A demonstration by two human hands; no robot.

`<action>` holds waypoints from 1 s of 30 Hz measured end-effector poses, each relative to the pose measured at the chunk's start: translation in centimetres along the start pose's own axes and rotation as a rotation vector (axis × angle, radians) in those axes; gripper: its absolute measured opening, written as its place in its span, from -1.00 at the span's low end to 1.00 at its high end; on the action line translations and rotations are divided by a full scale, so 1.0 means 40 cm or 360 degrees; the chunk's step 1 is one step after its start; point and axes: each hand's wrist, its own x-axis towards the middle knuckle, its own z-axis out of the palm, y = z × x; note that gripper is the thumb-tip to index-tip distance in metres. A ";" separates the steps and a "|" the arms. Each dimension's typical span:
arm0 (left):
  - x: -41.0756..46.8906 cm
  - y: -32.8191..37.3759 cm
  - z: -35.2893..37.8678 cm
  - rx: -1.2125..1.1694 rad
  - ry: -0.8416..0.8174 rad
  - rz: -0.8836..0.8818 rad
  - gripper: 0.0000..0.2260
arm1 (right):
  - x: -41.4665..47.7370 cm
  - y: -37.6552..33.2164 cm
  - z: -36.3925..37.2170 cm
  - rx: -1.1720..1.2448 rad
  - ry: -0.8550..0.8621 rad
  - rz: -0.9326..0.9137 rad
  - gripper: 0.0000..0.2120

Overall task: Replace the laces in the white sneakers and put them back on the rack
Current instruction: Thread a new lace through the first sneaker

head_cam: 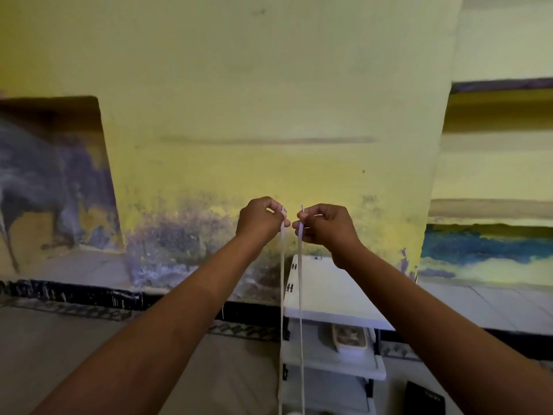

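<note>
— White flat fabric lace (301, 295), that was what both hands held up in the head view, in front of the stained yellow plaster wall (269, 85).

— How were the hands set?

— Raised at arm's length, near each other but apart. The left hand (259, 220) had its fingers curled in and pinched one strand near its tip between thumb and forefinger. The right hand (326, 227) did the same with the other strand, whose stiff end stuck up just above the knuckles.

— So both were closed on it?

— Yes, each fist was nearly closed, with only the lace caught in the fingertips.

— Where did the strands go?

— Both hung straight down, side by side and close together, to the bottom edge of the picture. What they were joined to down there, I could not tell; something pale showed at the very edge between them, too cut off to name.

— And the rack?

— Behind the strands stood a white plastic shoe rack with stacked shelves (332, 292), against the wall's dark base. Its top shelf was bare. On the second shelf lay a shallow pale tray-like item (349, 338), blurred, so I could not say what it was.

— Anything else?

— A small black rectangular object (423, 398) sat on the floor just right of the rack's lower shelves.
</note>
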 end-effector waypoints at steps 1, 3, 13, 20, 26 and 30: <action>-0.008 -0.025 0.004 0.0009 -0.0018 -0.0038 -0.81 | -0.012 0.018 0.000 0.0007 -0.0015 0.0057 -0.83; -0.025 -0.092 0.017 0.0075 -0.0038 -0.0127 -0.80 | -0.046 0.070 0.004 -0.0026 -0.0091 0.0220 -0.84; -0.155 -0.481 0.122 0.0464 -0.0466 -0.0448 -0.83 | -0.206 0.368 0.009 0.0122 -0.1029 0.1114 -0.80; -0.260 -0.714 0.211 0.0518 -0.0805 -0.0634 -0.80 | -0.230 0.741 -0.067 -0.1710 -0.1326 0.0685 -0.66; -0.350 -0.852 0.255 0.0370 -0.0778 -0.0897 -0.91 | -0.315 0.933 -0.074 -0.1834 -0.1290 0.0810 -0.65; -0.365 -0.868 0.258 0.0357 -0.0769 -0.0873 -0.93 | -0.323 0.978 -0.070 -0.1848 -0.1119 0.0754 -0.77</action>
